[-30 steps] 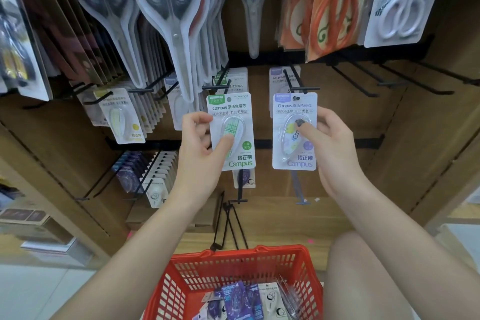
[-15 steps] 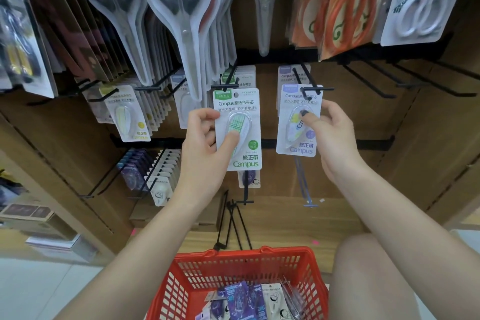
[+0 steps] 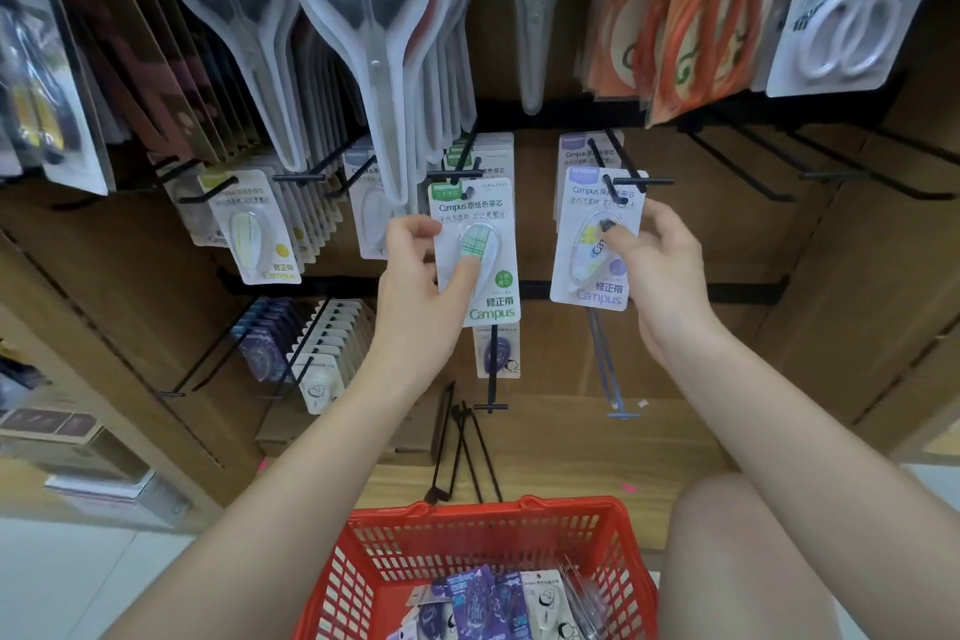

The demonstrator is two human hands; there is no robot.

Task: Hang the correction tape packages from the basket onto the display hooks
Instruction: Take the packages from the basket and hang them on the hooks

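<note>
- Display wall (image 3: 701,327): brown backing board carrying black rails and rows of hooks. The upper row holds carded scissors (image 3: 379,42); the row below holds correction tape cards, and several hooks at right stand bare.
- Basket (image 3: 488,530): red plastic, at the bottom of the view between the forearms. Loose packages (image 3: 478,598) lie in it, so stock remains to be hung.
- Left hand (image 3: 415,286): grips the green package (image 3: 475,250), thumb pressed on the blister, fingers curled behind the left edge. The card's top sits at the tip of the left hook (image 3: 457,172); whether the hole has caught the wire cannot be told.
- Right hand (image 3: 660,270): pinches the purple package (image 3: 597,234), thumb on the blister. The wire of the right hook (image 3: 631,181) crosses the card's top, and the card appears threaded near the tip, in front of matching cards further back.
- Step in hand, as judged: both packages are being hung at once, each on the hook that carries its own colour; the right one looks further along.
- Next move, as judged: line up the green card's hole with the hook tip, slide both cards back against the hanging stock, then release and reach down to the basket.
- Caution: the scissors hang just beside the green card's top and could snag it.
</note>
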